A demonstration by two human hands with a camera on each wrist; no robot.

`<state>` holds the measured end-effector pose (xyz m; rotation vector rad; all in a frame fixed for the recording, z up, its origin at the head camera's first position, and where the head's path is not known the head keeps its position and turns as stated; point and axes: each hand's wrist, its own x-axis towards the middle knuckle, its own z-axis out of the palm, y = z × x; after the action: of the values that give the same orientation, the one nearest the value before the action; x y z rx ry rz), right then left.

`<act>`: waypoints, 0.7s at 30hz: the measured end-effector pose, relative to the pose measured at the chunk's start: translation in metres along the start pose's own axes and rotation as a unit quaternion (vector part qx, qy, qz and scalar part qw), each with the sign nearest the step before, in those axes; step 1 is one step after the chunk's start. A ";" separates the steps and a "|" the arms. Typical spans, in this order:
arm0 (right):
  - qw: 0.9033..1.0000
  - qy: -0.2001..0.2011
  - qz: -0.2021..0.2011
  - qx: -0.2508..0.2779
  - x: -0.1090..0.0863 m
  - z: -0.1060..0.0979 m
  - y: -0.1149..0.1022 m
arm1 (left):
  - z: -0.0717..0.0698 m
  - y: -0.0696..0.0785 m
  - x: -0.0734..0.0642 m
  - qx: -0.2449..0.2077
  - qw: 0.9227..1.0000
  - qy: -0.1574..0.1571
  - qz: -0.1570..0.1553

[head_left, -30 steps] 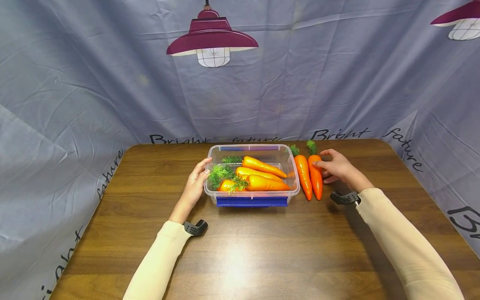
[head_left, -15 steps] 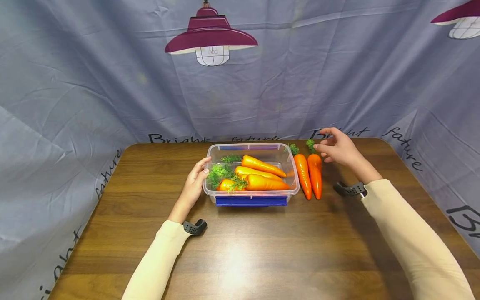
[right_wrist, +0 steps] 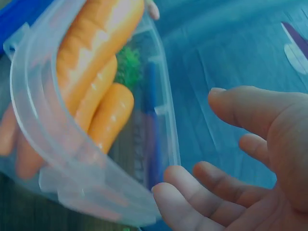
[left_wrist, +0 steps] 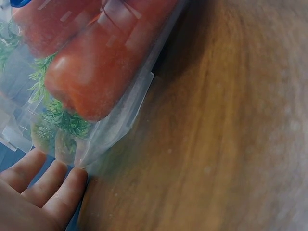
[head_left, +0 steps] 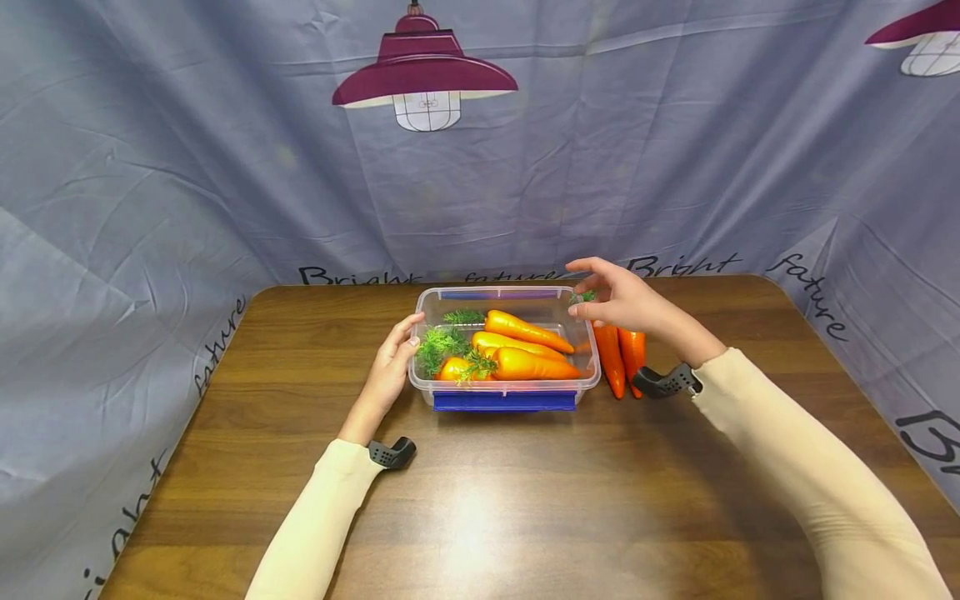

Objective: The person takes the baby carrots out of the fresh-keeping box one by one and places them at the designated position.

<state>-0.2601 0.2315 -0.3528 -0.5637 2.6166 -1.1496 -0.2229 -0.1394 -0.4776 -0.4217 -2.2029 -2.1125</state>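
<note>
A person's left hand (head_left: 386,367) rests relaxed fingers against the left wall of a clear plastic container (head_left: 468,386) on a wooden table (head_left: 480,500), while the right hand (head_left: 626,302), holding nothing, spreads thumb and fingers wide near its far right corner; several orange carrots (head_left: 536,364) lie inside, and two more carrots (head_left: 611,362) sit just right of the container, partly hidden by the right hand
</note>
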 end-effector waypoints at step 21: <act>0.980 -0.174 -0.094 -0.030 0.009 0.058 -0.020 | -0.001 -0.002 0.000 0.011 1.000 0.002 0.002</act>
<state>-0.2429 0.1770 -0.3770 -0.9482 2.3412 -0.9240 -0.2237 -0.1399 -0.4792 -0.4183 -2.2192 -2.0826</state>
